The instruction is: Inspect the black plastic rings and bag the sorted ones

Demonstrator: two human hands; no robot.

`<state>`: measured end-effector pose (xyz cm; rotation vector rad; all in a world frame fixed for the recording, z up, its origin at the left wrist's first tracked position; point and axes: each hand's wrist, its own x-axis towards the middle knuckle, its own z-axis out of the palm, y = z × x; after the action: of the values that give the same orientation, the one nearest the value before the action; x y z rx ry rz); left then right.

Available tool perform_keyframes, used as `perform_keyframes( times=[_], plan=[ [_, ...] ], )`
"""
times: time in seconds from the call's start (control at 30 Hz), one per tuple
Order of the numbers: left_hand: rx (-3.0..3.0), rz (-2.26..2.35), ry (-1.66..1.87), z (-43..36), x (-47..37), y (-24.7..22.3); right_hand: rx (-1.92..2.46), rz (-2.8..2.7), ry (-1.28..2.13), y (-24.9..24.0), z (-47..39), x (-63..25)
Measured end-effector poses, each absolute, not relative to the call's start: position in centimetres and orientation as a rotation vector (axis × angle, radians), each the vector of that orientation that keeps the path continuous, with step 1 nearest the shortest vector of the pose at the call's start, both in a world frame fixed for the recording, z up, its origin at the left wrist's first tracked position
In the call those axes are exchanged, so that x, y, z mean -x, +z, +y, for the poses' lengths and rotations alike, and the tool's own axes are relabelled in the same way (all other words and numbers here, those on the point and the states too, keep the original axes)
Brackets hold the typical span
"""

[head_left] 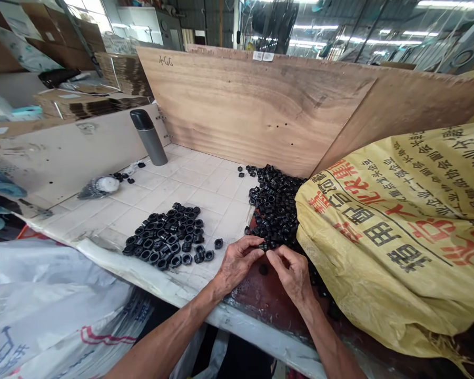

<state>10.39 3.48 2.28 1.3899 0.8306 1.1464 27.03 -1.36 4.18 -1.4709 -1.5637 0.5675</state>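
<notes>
My left hand [239,261] pinches a small black plastic part [263,246] between thumb and fingertips. Close beside it, my right hand [293,272] has thumb and fingers drawn together at the same part; whatever sits in that pinch is hidden or too small to name. Just beyond both hands rises a big heap of loose black parts [274,202]. To the left, a group of black ring-shaped parts [164,234] lies on the pale tiled tabletop [217,197]. One small dark piece [263,269] rests on the reddish-brown surface under my hands.
A full yellow sack [379,221] borders the heap on the right. Wooden boards [240,105] wall off the back. A grey flask [150,139] and a clear plastic bag [98,187] stand and lie at the left. White sacking [43,295] hangs by the front edge.
</notes>
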Motion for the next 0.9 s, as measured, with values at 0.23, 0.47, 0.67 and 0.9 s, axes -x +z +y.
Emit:
perform_keyframes(
  times=[0.23, 0.47, 0.67, 0.9],
  plan=[
    [-1.418, 0.783, 1.121, 3.47, -10.49, 2.15, 1.529, -1.549, 0.485, 3.67, -1.09, -27.04],
    [-1.457, 0.758, 1.087, 3.52, -10.56, 2.12, 1.499, -1.543, 0.473, 3.63, -1.28, -26.89],
    [-1.366, 0.810, 1.067, 3.67, -10.42, 2.19, 1.418, -1.617, 0.494, 3.36, -1.11, -26.88],
    [-1.376, 0.773, 1.101, 3.59, -10.43, 2.12, 1.473, -1.593, 0.522, 3.42, -1.08, -26.65]
  ],
)
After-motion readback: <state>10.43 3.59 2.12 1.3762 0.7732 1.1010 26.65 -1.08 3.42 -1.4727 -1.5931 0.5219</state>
